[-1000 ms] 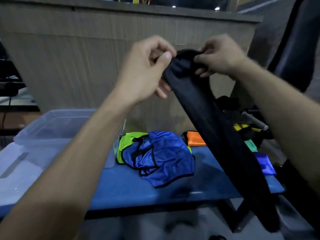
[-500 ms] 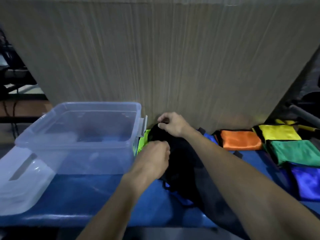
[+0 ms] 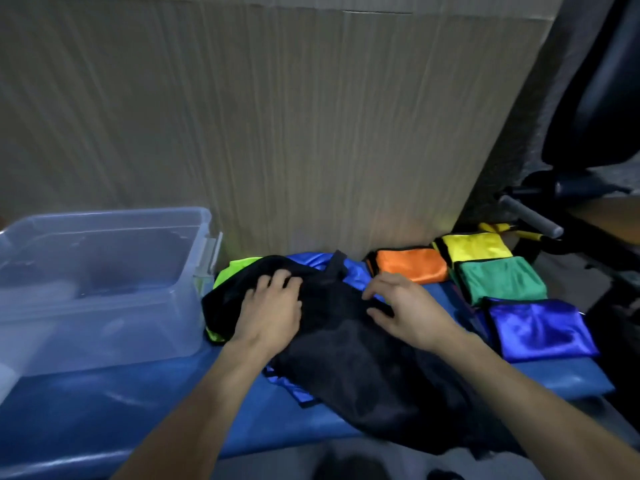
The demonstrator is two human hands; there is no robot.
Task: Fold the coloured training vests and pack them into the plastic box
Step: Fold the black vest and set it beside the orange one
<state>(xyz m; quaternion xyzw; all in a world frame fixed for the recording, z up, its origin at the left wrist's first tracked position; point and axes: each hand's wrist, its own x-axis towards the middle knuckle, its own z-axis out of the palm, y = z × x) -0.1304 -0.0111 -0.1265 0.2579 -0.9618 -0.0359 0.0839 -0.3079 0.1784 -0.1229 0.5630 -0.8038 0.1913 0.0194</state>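
Note:
A black vest (image 3: 349, 348) lies spread over the blue table (image 3: 104, 403), covering a loose blue vest (image 3: 287, 384) and a lime-green vest (image 3: 230, 271). My left hand (image 3: 272, 308) rests flat on its upper left part, fingers spread. My right hand (image 3: 403, 308) lies on its right edge with relaxed fingers. Folded vests sit to the right: orange (image 3: 412, 265), yellow (image 3: 474, 245), green (image 3: 502, 278) and shiny blue (image 3: 540, 327). The clear plastic box (image 3: 100, 327) stands on the left, with no vest visible inside.
A tall cardboard sheet (image 3: 277, 133) stands behind the table. The box's clear lid (image 3: 7, 374) lies at the far left edge. A dark chair (image 3: 595, 98) and a grey-handled bar (image 3: 530, 214) are at the right. The table's front edge runs close below my forearms.
The black vest went from being held up in both hands to lying spread on the table over the blue and green vests. Both hands released their grip and now rest on it.

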